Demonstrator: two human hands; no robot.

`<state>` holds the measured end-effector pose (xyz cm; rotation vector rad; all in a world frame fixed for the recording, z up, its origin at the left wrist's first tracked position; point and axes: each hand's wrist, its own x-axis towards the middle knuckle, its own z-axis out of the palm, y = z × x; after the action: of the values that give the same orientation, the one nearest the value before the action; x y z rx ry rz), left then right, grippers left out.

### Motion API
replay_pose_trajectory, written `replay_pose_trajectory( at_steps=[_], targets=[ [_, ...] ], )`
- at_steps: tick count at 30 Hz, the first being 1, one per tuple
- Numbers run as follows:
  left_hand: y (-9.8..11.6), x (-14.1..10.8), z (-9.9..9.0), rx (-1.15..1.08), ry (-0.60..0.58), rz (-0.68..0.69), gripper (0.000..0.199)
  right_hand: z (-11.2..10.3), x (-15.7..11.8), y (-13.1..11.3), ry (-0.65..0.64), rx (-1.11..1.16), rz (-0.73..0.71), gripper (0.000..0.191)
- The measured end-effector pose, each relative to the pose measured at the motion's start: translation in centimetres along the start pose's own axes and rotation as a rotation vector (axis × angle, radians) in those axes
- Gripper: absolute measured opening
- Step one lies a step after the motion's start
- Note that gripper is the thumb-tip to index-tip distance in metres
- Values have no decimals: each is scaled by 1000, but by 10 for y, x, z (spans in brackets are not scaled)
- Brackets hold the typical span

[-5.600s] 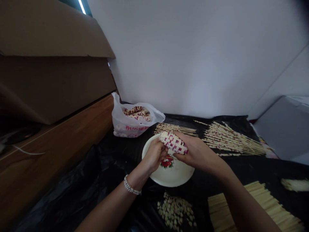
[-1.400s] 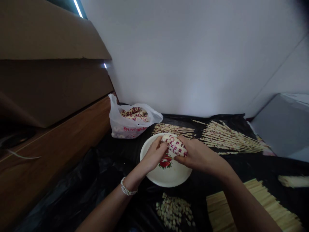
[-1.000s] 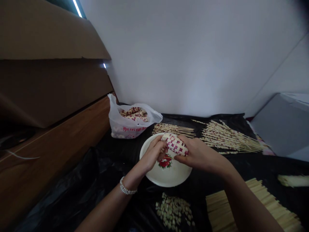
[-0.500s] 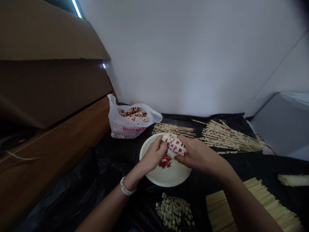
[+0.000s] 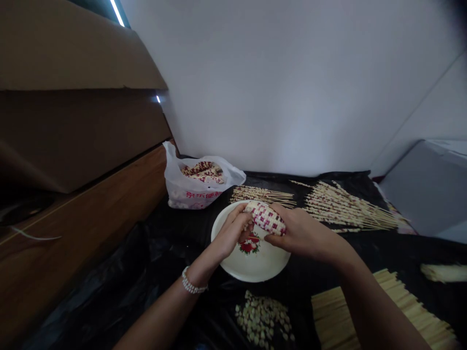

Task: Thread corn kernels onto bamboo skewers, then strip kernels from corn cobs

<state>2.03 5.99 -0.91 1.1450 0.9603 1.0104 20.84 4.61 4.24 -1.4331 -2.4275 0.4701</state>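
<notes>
An ear of corn [image 5: 268,218] with cream and purple kernels is held between both hands above a white basin [image 5: 255,270]. My right hand [image 5: 301,231] is wrapped round its right end, thumb below and fingers over the top. At the left end, my left hand [image 5: 233,228] grips the tip, with its fingers curled and partly hidden from me. A red flower print [image 5: 248,244] shows on the basin's bottom, under the corn. My left wrist wears a beaded bracelet [image 5: 191,283].
A white plastic bag [image 5: 193,194] with several corn ears stands behind the basin. Skewers threaded with kernels [image 5: 335,204] lie at the back right. Loose kernels [image 5: 262,318] form a pile in front; pale sticks [image 5: 386,311] lie at the right on black plastic sheeting [image 5: 146,272].
The thumb of my left hand has shifted slightly on the corn's left end, and the corn has turned a little. My right hand keeps its hold.
</notes>
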Motion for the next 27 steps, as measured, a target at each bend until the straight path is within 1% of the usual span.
replay_pose_trajectory(
  at_steps=[6, 12, 17, 21, 24, 27],
  targets=[
    [0, -4, 2, 46, 27, -3, 19, 4, 0, 1, 2, -13, 8, 36],
    [0, -3, 6, 96, 83, 72, 36, 3, 1, 3, 9, 17, -23, 35],
    [4, -3, -1, 41, -16, 93, 34, 0, 2, 6, 60, -7, -29, 32],
    [4, -1, -4, 100, 7, 58, 33, 0, 2, 5, 49, -20, -22, 30],
    [2, -1, -4, 79, 13, 44, 33, 2, 2, 3, 30, -24, -21, 31],
    [3, -3, -2, 43, -6, 33, 32, 3, 1, 2, 32, -54, -23, 34]
  ],
)
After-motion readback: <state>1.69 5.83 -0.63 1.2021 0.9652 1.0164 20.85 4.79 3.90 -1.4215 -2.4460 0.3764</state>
